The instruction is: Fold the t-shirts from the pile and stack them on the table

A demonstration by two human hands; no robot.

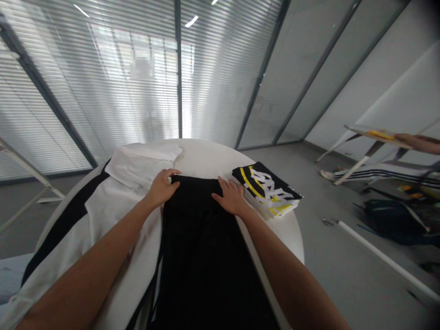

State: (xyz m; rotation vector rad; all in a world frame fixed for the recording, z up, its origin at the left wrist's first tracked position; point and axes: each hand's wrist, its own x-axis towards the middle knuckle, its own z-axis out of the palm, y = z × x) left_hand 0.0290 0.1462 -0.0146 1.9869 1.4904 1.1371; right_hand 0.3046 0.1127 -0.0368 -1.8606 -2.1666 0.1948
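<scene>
Bare left hand point(162, 188), bare right hand point(233, 197), forearms point(99, 256) uncovered

Straight ahead, slatted blinds point(220, 91) behind glass, split by dark uprights point(178, 68), with bright light streaks point(191, 21) near the top; off to the right, a pale wall point(395, 78), then a white-legged table point(354, 128) with something yellow point(380, 134) on top, blurred, and another person's arm point(421, 142) at the edge; lower, a striped trouser leg point(385, 173), a pale shoe point(327, 175), a dark bag point(392, 220) and a long white bar point(378, 256), aslant against grey floor point(323, 284)
</scene>
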